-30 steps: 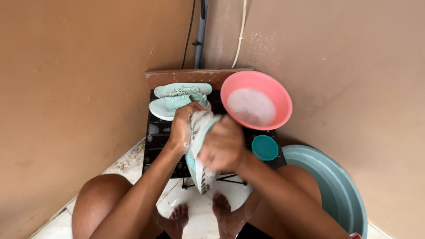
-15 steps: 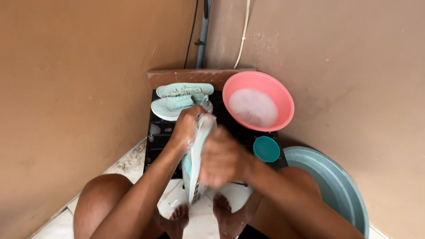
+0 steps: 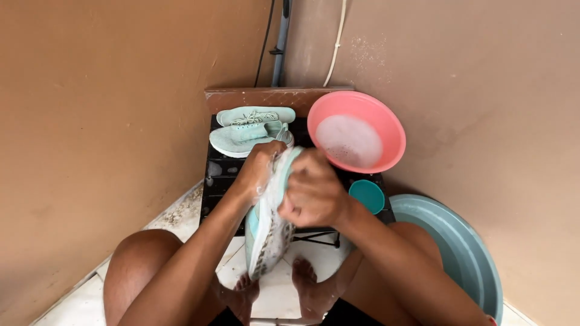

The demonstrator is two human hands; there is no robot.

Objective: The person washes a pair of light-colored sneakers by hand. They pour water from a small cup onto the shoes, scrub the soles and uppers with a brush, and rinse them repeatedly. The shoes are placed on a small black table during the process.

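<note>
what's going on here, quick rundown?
A seated person is holding a soapy mint-green shoe in both hands, sole turned outward. The left hand grips its upper end and the right hand presses against its side, with suds showing between them. The matching second shoe lies on the dark stand against the wall. Beside it sit a pink basin of foamy water and a small teal cup. A large grey-blue tub stands by the right leg.

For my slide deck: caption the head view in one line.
Both hands, left hand and right hand, grip a soapy mint-green sneaker beside a pink plastic basin.
</note>
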